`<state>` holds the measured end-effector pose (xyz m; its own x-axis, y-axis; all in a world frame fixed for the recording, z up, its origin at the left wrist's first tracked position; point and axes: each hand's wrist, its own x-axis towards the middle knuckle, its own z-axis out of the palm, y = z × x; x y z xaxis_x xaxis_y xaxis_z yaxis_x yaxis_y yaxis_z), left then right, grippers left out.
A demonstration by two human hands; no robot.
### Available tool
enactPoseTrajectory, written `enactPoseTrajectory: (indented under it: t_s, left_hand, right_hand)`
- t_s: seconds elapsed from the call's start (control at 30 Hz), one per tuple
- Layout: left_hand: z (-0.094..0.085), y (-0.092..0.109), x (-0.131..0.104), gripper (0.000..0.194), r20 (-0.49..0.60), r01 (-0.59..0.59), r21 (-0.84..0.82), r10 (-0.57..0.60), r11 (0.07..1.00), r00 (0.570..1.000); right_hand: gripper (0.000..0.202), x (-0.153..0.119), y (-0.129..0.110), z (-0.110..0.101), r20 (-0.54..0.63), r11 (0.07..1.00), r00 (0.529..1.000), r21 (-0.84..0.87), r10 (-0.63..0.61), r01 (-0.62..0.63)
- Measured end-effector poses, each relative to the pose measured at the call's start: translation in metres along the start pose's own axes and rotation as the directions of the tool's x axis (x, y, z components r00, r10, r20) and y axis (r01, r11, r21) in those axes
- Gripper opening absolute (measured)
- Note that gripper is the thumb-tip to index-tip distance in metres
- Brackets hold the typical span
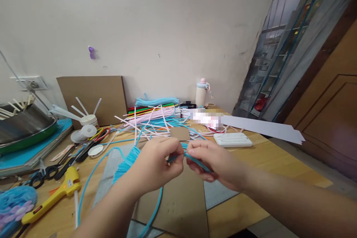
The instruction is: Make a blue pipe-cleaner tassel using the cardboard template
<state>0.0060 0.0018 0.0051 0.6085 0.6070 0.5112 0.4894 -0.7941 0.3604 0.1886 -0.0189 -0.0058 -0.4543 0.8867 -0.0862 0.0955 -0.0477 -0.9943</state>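
Note:
My left hand [160, 161] and my right hand [209, 161] nearly touch at the middle of the view, above a brown cardboard sheet [178, 208]. Both have their fingers pinched on blue fuzzy stems [199, 162], which run between them and under the right fingers. A row of blue stems [125, 164] fans out just left of my left hand, partly hidden by it. One long blue strand [93, 173] loops over the table to the left, and another curves down over the cardboard. My fingers cover the exact spot where the stems meet.
A yellow glue gun [57, 195], scissors [44, 174] and a steel pot [23, 122] are at the left. Pink and blue stems [156, 117] lie piled behind my hands. A white case [232, 140], a bottle [201, 93] and white strips [262, 128] stand or lie right of them.

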Motion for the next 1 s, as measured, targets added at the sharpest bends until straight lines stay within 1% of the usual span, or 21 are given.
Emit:
enactPoseTrajectory:
  t_s: [0.03, 0.07, 0.13, 0.2, 0.3, 0.43, 0.5, 0.53, 0.6, 0.63, 0.67, 0.7, 0.73, 0.77, 0.8, 0.83, 0.87, 0.9, 0.93, 0.97, 1.0]
  left_hand:
    - [-0.001, -0.001, 0.000, 0.009, 0.004, -0.029, 0.042, 0.029, 0.999, 1.000]
    - [-0.001, -0.001, 0.000, 0.009, 0.012, -0.058, 0.078, 0.057, 0.995, 0.998]
    - [0.000, -0.002, 0.000, 0.012, 0.023, -0.108, 0.138, 0.106, 0.984, 0.994]
    - [0.000, -0.002, 0.000, 0.015, 0.016, -0.138, 0.181, 0.138, 0.974, 0.990]
    - [0.000, -0.001, -0.001, 0.015, 0.001, -0.146, 0.195, 0.149, 0.970, 0.989]
    - [-0.003, -0.001, -0.001, 0.014, 0.002, -0.139, 0.203, 0.141, 0.969, 0.990]
    - [-0.004, -0.002, -0.001, 0.015, 0.015, -0.147, 0.206, 0.147, 0.967, 0.989]
    - [-0.004, -0.002, -0.001, 0.015, 0.020, -0.154, 0.205, 0.153, 0.967, 0.988]
    - [-0.004, -0.002, 0.000, 0.015, 0.021, -0.159, 0.215, 0.159, 0.964, 0.987]
    - [-0.003, -0.002, 0.000, 0.015, 0.012, -0.153, 0.228, 0.154, 0.962, 0.988]
    - [-0.002, -0.001, 0.000, 0.014, -0.002, -0.139, 0.243, 0.143, 0.960, 0.990]
    - [-0.001, 0.000, 0.000, 0.013, -0.017, -0.118, 0.252, 0.126, 0.961, 0.992]
    - [0.000, 0.001, 0.000, 0.013, -0.028, -0.089, 0.248, 0.099, 0.965, 0.995]
    - [0.001, 0.002, 0.000, 0.012, -0.031, -0.052, 0.227, 0.060, 0.972, 0.998]
    - [0.002, 0.003, -0.001, 0.011, -0.020, -0.007, 0.189, 0.011, 0.982, 1.000]
    - [0.003, 0.003, -0.001, 0.011, 0.001, 0.042, 0.138, -0.043, 0.990, 0.999]
    - [0.003, 0.002, -0.001, 0.011, 0.028, 0.091, 0.084, -0.094, 0.992, 0.995]
    - [0.003, 0.002, -0.001, 0.011, 0.051, 0.131, 0.039, -0.133, 0.991, 0.990]
    - [0.003, 0.001, -0.001, 0.011, 0.065, 0.151, 0.012, -0.151, 0.988, 0.986]
    - [0.003, -0.001, -0.001, 0.011, 0.062, 0.148, 0.005, -0.148, 0.989, 0.987]
    - [0.002, -0.002, -0.001, 0.010, 0.049, 0.124, 0.017, -0.125, 0.992, 0.991]
  right_hand:
    - [0.019, 0.000, -0.004, 0.000, 0.107, 0.970, 0.982, 0.174, 0.155, -0.172]
    - [0.018, 0.000, -0.007, 0.000, 0.215, 0.901, 0.943, 0.301, 0.255, -0.312]
    - [0.015, 0.000, -0.010, -0.002, 0.348, 0.772, 0.878, 0.437, 0.328, -0.461]
    - [0.013, 0.002, -0.009, -0.004, 0.370, 0.713, 0.865, 0.499, 0.339, -0.493]
    - [0.013, 0.005, -0.006, -0.006, 0.363, 0.692, 0.871, 0.534, 0.331, -0.486]
    - [0.011, 0.008, -0.005, -0.008, 0.405, 0.640, 0.863, 0.585, 0.302, -0.498]
    - [0.011, 0.008, -0.006, -0.006, 0.418, 0.635, 0.858, 0.583, 0.299, -0.506]
    - [0.012, 0.007, -0.007, -0.004, 0.405, 0.655, 0.864, 0.571, 0.298, -0.494]
    - [0.014, 0.007, -0.007, 0.002, 0.292, 0.760, 0.918, 0.520, 0.270, -0.389]
    - [0.014, 0.007, -0.005, 0.005, 0.175, 0.846, 0.958, 0.452, 0.226, -0.282]
    - [0.014, 0.008, -0.003, 0.007, 0.028, 0.936, 0.991, 0.325, 0.135, -0.136]
    - [0.013, 0.009, 0.001, 0.008, -0.114, 0.991, 0.993, 0.127, -0.014, 0.028]
    - [0.014, 0.009, 0.006, 0.008, -0.205, 0.974, 0.956, -0.130, -0.212, 0.188]
    - [0.015, 0.010, 0.011, 0.006, -0.201, 0.865, 0.888, -0.391, -0.415, 0.315]
    - [0.017, 0.012, 0.017, 0.004, -0.117, 0.691, 0.807, -0.597, -0.579, 0.409]
    - [0.019, 0.012, 0.022, 0.001, 0.003, 0.503, 0.729, -0.723, -0.684, 0.474]
    - [0.019, 0.013, 0.026, -0.002, 0.109, 0.356, 0.671, -0.780, -0.733, 0.515]
    - [0.019, 0.014, 0.028, -0.004, 0.168, 0.274, 0.637, -0.800, -0.752, 0.534]
    - [0.019, 0.014, 0.029, -0.004, 0.167, 0.266, 0.630, -0.803, -0.759, 0.533]
    - [0.018, 0.013, 0.028, -0.004, 0.107, 0.332, 0.651, -0.792, -0.751, 0.513]
    - [0.017, 0.013, 0.025, -0.002, 0.012, 0.464, 0.705, -0.746, -0.709, 0.479]
